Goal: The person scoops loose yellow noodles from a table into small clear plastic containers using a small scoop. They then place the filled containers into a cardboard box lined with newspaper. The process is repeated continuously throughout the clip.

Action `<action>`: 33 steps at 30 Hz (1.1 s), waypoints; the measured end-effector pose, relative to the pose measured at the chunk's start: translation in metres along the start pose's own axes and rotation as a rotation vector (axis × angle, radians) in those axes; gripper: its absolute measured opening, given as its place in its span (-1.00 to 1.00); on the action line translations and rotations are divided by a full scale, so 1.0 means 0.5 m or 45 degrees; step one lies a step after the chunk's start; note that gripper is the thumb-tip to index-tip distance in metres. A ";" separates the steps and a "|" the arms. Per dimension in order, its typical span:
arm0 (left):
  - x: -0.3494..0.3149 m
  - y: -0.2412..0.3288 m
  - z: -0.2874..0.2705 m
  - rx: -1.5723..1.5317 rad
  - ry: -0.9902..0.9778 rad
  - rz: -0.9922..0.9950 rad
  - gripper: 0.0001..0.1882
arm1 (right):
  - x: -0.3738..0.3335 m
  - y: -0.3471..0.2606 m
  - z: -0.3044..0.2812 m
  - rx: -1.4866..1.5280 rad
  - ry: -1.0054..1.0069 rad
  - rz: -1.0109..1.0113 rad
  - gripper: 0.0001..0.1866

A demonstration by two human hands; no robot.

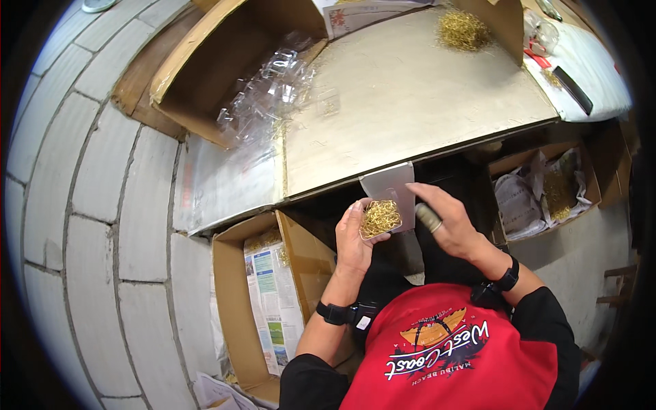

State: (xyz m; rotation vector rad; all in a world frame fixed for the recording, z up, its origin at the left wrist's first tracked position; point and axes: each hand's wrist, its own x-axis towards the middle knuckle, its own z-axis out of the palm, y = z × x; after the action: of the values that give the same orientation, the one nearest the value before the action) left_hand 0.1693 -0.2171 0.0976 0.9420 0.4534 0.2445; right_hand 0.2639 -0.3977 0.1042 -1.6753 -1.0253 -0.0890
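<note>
My left hand (354, 239) is closed round a small clear plastic box (366, 237), held just below the table's front edge. A heap of fine gold-coloured wire pieces (380, 218) fills the box; their exact kind is too small to tell. To its right, my right hand (447, 222) has its fingers stretched out and apart, with a greenish-brown wrap (428, 217) on one digit. Its fingertips are at the right edge of a pale translucent sheet (403, 191), which slopes down from the table edge behind the box. Whether they touch it, I cannot tell.
Clear plastic boxes (270, 92) spill from a tipped cardboard box (225, 55) onto the table (403, 89). A gold pile (463, 31) lies at the back. Cardboard boxes stand below, one newspaper-lined (301, 263) at left, another (516, 232) at right. A black-handled object (572, 89) lies far right.
</note>
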 end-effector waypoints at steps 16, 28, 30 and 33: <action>-0.035 -0.002 -0.034 0.123 0.153 -0.083 -0.73 | 0.048 0.006 0.098 0.720 -0.245 0.781 -0.74; -0.061 0.051 -0.067 0.038 0.147 0.077 -0.60 | 0.076 -0.023 0.165 0.614 -0.254 0.644 -0.83; -0.063 0.052 -0.071 0.045 0.170 0.087 -0.59 | 0.084 -0.030 0.182 0.549 -0.183 0.613 -0.86; -0.066 0.062 -0.081 0.026 0.183 0.159 -0.60 | 0.101 -0.039 0.198 0.464 -0.234 0.571 -0.88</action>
State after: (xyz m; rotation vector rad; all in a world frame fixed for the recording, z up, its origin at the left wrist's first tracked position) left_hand 0.1209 -0.1835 0.1114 0.9776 0.5302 0.4233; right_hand 0.2400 -0.2877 0.1081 -1.5523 -0.7220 0.5245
